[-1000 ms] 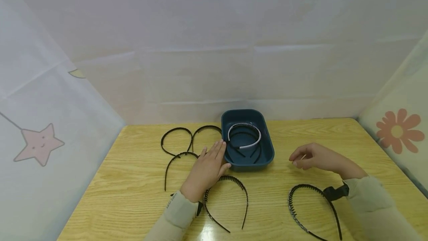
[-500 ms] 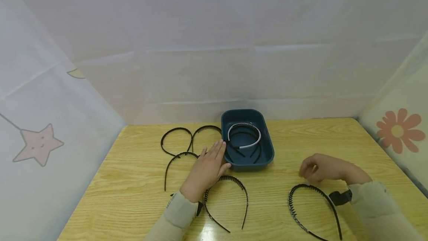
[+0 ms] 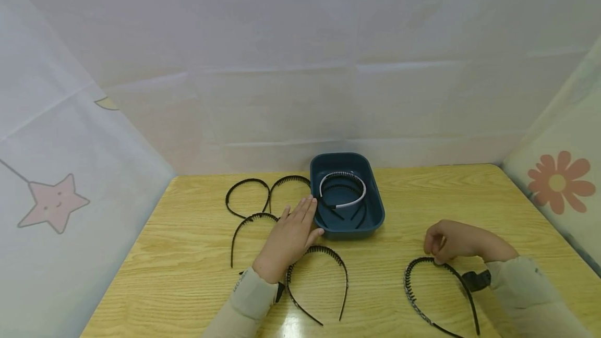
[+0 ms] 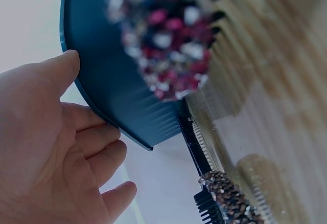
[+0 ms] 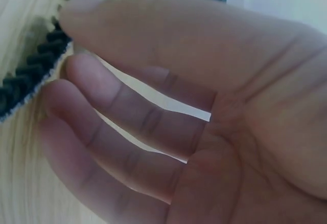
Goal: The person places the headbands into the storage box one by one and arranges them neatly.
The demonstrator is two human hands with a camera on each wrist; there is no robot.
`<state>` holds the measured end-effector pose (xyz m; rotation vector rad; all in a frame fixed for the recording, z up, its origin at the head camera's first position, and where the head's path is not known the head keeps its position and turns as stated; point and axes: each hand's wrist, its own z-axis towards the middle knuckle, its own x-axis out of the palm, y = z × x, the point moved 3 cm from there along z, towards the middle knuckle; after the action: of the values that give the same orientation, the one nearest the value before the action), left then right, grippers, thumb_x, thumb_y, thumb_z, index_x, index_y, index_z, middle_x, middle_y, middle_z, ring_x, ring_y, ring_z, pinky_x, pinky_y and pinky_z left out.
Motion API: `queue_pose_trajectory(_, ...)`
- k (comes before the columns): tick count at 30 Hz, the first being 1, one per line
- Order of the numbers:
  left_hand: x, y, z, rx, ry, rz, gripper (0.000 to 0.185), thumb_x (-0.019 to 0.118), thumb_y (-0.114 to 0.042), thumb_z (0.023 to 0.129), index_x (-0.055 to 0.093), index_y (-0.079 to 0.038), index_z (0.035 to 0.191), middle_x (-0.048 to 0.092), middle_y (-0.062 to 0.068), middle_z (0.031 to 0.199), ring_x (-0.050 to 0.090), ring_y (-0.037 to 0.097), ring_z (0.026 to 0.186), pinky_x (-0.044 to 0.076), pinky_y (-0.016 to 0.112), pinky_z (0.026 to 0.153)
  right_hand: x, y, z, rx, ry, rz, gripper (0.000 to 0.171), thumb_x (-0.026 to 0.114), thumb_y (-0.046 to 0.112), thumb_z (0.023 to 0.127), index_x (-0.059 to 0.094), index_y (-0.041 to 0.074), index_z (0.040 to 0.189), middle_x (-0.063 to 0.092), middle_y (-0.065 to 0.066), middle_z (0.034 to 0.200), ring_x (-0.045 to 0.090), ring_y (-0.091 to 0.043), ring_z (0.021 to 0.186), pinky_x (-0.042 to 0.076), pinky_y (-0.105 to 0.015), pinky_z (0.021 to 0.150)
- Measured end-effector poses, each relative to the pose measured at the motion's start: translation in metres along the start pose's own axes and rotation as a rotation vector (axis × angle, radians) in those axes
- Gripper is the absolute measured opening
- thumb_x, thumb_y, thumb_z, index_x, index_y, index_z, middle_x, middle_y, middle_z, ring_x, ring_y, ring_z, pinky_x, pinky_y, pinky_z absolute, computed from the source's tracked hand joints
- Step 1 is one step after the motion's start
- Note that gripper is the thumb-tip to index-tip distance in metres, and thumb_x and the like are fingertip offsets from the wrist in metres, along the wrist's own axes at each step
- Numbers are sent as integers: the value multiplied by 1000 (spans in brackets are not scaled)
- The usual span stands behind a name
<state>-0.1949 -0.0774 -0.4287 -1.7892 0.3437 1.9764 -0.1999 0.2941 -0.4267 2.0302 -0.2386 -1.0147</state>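
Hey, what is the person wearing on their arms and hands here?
Both hands are bare: the left hand and the right hand have no gloves or rings that show. Each arm wears a long, pale beige sleeve with a ribbed cuff. A small black device on a strap sits at the right wrist, and a black one peeks out at the left cuff.

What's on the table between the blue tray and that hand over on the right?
Nothing: in the head view only bare wooden table lies between the blue tray and the right hand.
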Motion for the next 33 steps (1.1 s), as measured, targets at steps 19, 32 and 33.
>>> queue_pose_trajectory(19, 1, 1, -1, 2, 3, 3, 71, 44, -48, 107, 27, -5, 161, 24, 10, 167, 25, 26, 153, 27, 54, 122, 2, 0, 10, -28, -85, -90, 9, 69, -1, 88, 72, 6, 92, 67, -4, 91, 61, -12, 77, 54, -27, 61)
queue_pose_trajectory(32, 1, 1, -1, 0, 10, 3, 71, 46, -48, 107, 27, -5, 161, 24, 10, 167, 26, 25, 152, 27, 53, 122, -3, 5, 12, -21, -151, -103, 8, 71, 4, 89, 73, 4, 96, 68, 0, 81, 61, -10, 71, 54, -26, 61)
queue_pose_trajectory(33, 1, 1, -1, -2, 11, 2, 71, 45, -48, 107, 27, -6, 161, 24, 10, 167, 26, 25, 152, 27, 53, 122, -4, 5, 12, -24, -151, -101, 9, 71, 5, 89, 73, 3, 98, 69, 0, 82, 61, -10, 72, 54, -26, 61)
